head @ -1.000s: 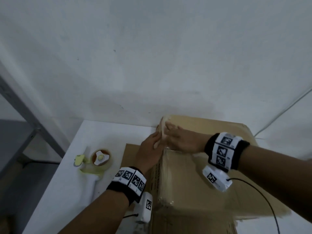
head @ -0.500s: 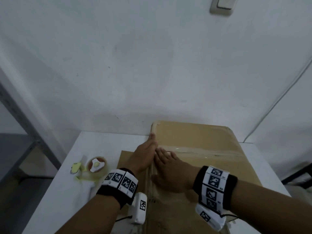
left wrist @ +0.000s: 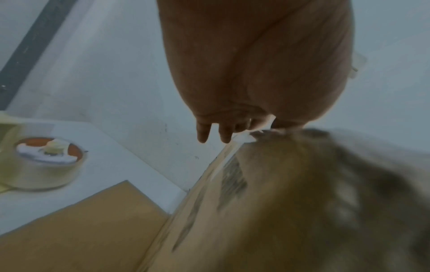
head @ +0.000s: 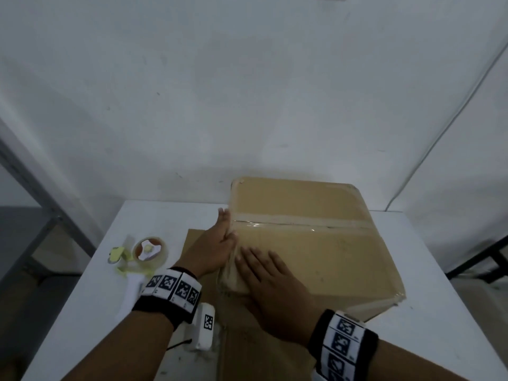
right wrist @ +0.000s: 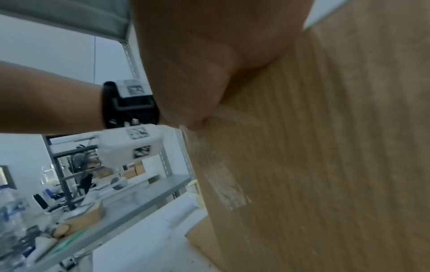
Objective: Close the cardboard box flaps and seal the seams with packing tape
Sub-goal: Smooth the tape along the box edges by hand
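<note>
The cardboard box (head: 316,251) stands shut on the white table, with clear tape (head: 297,221) running along its middle seam. My left hand (head: 217,243) lies with straight fingers against the box's left side, at the end of that seam. My right hand (head: 264,279) presses flat on the box top by the left edge, over tape that wraps down that edge. In the left wrist view the left hand's fingertips (left wrist: 214,134) reach the top edge of the box side (left wrist: 267,202). In the right wrist view the right palm (right wrist: 209,55) rests on the taped box top (right wrist: 325,147).
A tape dispenser (head: 147,251) with a white handle (head: 132,292) lies left of the box on the table (head: 82,312). A flat cardboard sheet (head: 196,243) lies under the box. The wall is close behind. A metal shelf frame (head: 33,188) stands at left.
Both hands have slid from the box's far left corner toward me along its left edge. The right hand now lies flat on the top.
</note>
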